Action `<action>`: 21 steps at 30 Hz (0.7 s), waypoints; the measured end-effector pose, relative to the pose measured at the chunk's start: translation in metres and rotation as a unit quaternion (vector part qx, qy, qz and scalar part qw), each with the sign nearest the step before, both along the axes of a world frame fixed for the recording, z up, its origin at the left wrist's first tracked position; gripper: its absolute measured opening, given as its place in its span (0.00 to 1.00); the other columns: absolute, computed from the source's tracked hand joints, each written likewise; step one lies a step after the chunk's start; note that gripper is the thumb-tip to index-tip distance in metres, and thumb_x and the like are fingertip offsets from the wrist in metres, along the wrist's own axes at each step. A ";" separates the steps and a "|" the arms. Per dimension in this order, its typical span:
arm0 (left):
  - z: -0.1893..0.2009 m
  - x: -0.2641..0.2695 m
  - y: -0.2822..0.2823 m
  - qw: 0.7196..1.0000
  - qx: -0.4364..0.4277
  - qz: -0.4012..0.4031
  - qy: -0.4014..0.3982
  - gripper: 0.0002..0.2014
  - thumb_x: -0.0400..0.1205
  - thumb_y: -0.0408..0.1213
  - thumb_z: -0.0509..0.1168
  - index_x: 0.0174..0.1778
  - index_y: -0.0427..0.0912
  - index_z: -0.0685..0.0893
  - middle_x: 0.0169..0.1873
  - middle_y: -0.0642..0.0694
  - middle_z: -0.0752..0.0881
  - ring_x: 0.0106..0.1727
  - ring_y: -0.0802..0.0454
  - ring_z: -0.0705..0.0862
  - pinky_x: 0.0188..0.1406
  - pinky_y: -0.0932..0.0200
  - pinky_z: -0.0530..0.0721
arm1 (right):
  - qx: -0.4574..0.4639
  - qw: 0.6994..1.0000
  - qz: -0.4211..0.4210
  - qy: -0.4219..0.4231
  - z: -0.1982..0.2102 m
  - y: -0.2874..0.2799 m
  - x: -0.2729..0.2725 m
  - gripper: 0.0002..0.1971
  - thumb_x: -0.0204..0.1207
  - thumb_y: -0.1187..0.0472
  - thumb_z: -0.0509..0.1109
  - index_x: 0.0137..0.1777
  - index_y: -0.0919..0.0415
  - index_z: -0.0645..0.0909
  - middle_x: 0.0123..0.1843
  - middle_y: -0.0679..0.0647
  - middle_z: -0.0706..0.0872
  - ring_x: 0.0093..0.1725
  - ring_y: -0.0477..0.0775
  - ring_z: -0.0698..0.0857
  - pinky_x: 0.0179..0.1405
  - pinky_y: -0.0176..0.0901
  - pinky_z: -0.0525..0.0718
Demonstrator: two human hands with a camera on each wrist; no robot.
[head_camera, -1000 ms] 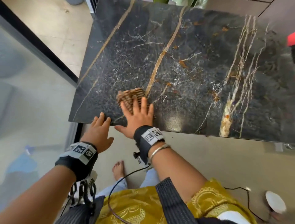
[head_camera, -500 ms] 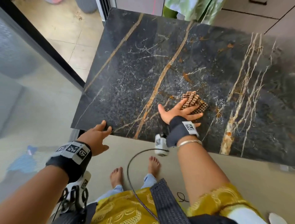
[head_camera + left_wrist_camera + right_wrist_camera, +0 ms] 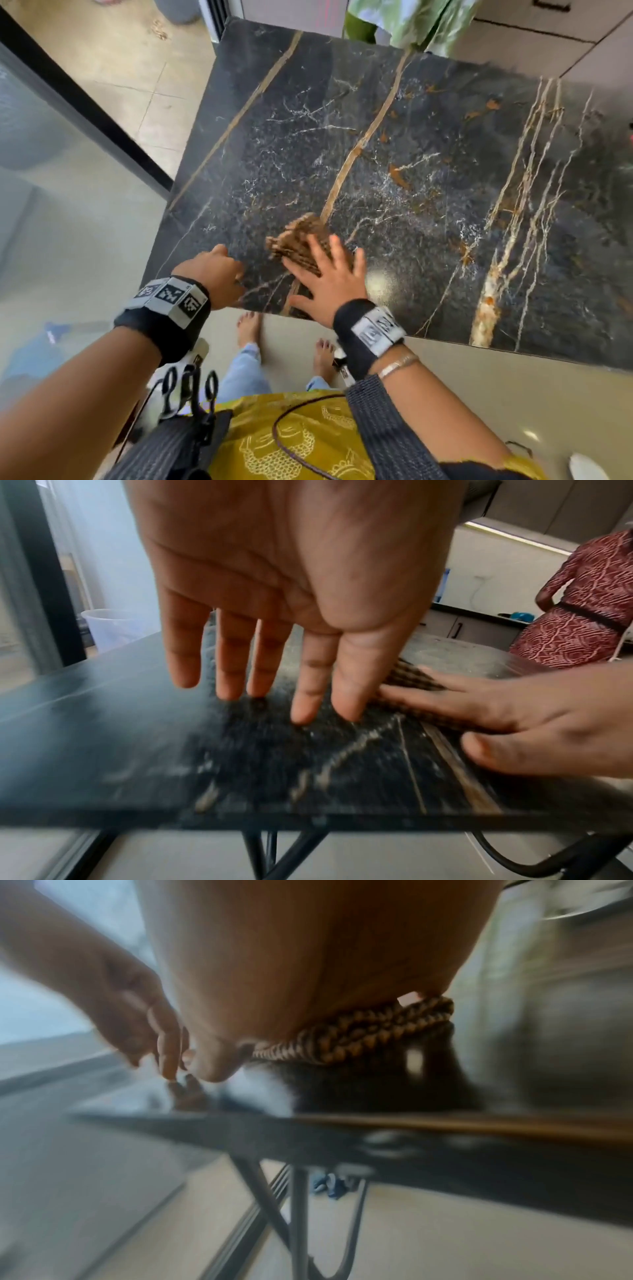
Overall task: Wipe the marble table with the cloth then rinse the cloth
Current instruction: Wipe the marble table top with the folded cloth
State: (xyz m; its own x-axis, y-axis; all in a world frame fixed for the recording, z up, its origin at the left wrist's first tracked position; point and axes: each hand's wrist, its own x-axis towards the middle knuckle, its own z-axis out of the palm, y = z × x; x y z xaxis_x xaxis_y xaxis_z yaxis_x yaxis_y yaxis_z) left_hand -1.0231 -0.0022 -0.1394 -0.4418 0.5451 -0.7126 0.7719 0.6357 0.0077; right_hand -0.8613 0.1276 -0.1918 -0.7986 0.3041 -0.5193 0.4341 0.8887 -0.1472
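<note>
A brown checked cloth (image 3: 297, 237) lies folded on the black marble table (image 3: 428, 178) near its front edge. My right hand (image 3: 329, 270) lies flat on the cloth with straight, spread fingers and presses it onto the marble. In the right wrist view the cloth (image 3: 359, 1034) bunches under my palm. My left hand (image 3: 214, 270) rests on the table's front left part, beside the cloth. In the left wrist view its fingers (image 3: 240, 664) hang straight and hold nothing, and the tips touch the marble (image 3: 137, 737).
Tiled floor and a dark door frame (image 3: 85, 113) run along the left. A plant (image 3: 407, 24) and cabinets (image 3: 548, 37) stand behind the table. Another person in a red patterned dress (image 3: 589, 601) stands at the far side. My bare feet (image 3: 248, 325) are under the front edge.
My right hand has swept the cloth from the table's middle back to the left, near the front edge. My left hand has slid forward onto the tabletop.
</note>
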 end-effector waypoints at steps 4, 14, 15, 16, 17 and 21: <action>-0.001 -0.036 0.009 0.996 0.081 -0.029 0.005 0.25 0.77 0.50 0.65 0.71 0.53 0.72 0.70 0.40 0.68 0.69 0.37 0.71 0.66 0.43 0.76 | 0.020 0.966 -0.252 -0.050 0.008 0.046 0.032 0.34 0.73 0.26 0.48 0.76 0.25 0.37 0.85 0.50 0.37 0.82 0.65 0.33 0.72 0.81 0.36; -0.023 -0.091 -0.013 0.994 0.076 -0.081 -0.002 0.39 0.78 0.44 0.65 0.81 0.51 0.50 0.81 0.43 0.55 0.79 0.40 0.59 0.77 0.49 0.64 | -0.006 0.927 -0.370 -0.058 0.013 0.065 -0.124 0.58 0.56 0.16 0.53 0.81 0.41 0.34 0.83 0.62 0.30 0.74 0.86 0.31 0.64 0.91 0.37; -0.023 -0.093 -0.011 0.993 0.084 -0.086 0.010 0.39 0.78 0.44 0.64 0.82 0.49 0.49 0.79 0.43 0.60 0.77 0.40 0.63 0.75 0.48 0.67 | 0.000 0.946 -0.320 -0.047 0.012 0.051 -0.133 0.56 0.57 0.16 0.53 0.81 0.40 0.35 0.84 0.61 0.33 0.75 0.86 0.31 0.63 0.90 0.36; -0.023 -0.095 -0.008 0.992 0.088 -0.090 0.019 0.40 0.78 0.43 0.64 0.82 0.47 0.48 0.77 0.44 0.65 0.74 0.39 0.65 0.73 0.48 0.69 | 0.003 0.963 -0.268 -0.034 0.010 0.035 -0.139 0.54 0.59 0.17 0.52 0.81 0.39 0.37 0.84 0.60 0.35 0.75 0.85 0.31 0.64 0.89 0.35; -0.023 -0.097 -0.004 0.991 0.091 -0.099 0.026 0.41 0.78 0.43 0.64 0.82 0.46 0.46 0.74 0.43 0.68 0.71 0.37 0.68 0.70 0.47 0.71 | 0.003 0.976 -0.215 -0.020 0.008 0.018 -0.143 0.51 0.61 0.18 0.52 0.81 0.38 0.38 0.85 0.59 0.36 0.76 0.83 0.31 0.64 0.89 0.34; -0.022 -0.100 0.016 0.984 0.071 -0.155 0.053 0.44 0.76 0.45 0.66 0.82 0.49 0.45 0.64 0.39 0.72 0.65 0.36 0.72 0.63 0.45 0.76 | -0.010 0.996 -0.091 0.024 0.001 -0.027 -0.122 0.41 0.69 0.23 0.52 0.79 0.31 0.40 0.85 0.50 0.36 0.79 0.75 0.31 0.71 0.79 0.31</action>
